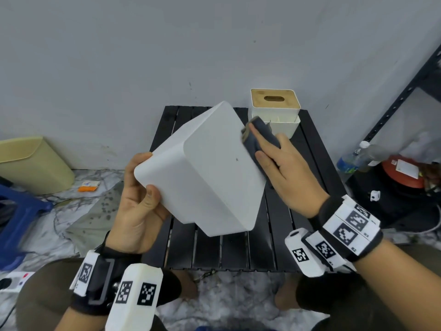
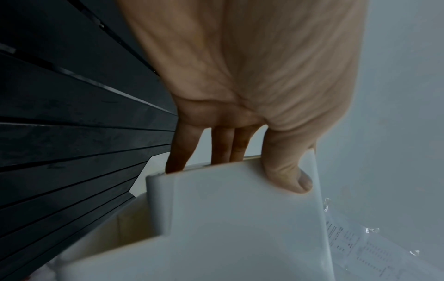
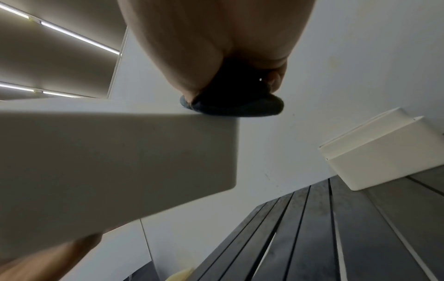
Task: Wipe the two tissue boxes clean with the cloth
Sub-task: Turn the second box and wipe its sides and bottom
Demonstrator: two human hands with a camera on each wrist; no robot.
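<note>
My left hand [image 1: 140,194] grips a white tissue box [image 1: 210,168] by its near left edge and holds it tilted in the air above the black slatted table [image 1: 238,252], bottom face up. In the left wrist view my thumb [image 2: 288,171] lies on the white tissue box [image 2: 240,228] and the fingers reach behind its rim. My right hand [image 1: 279,168] holds a folded dark grey cloth [image 1: 260,137] against the box's right edge; the right wrist view shows the cloth [image 3: 235,106] on the box's corner. A second white tissue box [image 1: 274,113] with a wooden slotted lid stands at the table's back right.
A grey wall rises right behind the table. On the floor at the left are a beige bin [image 1: 33,163] and a blue stool [image 1: 16,216]. At the right stand a dark metal rack [image 1: 405,91], a water bottle [image 1: 355,158] and a red-lidded container [image 1: 403,173].
</note>
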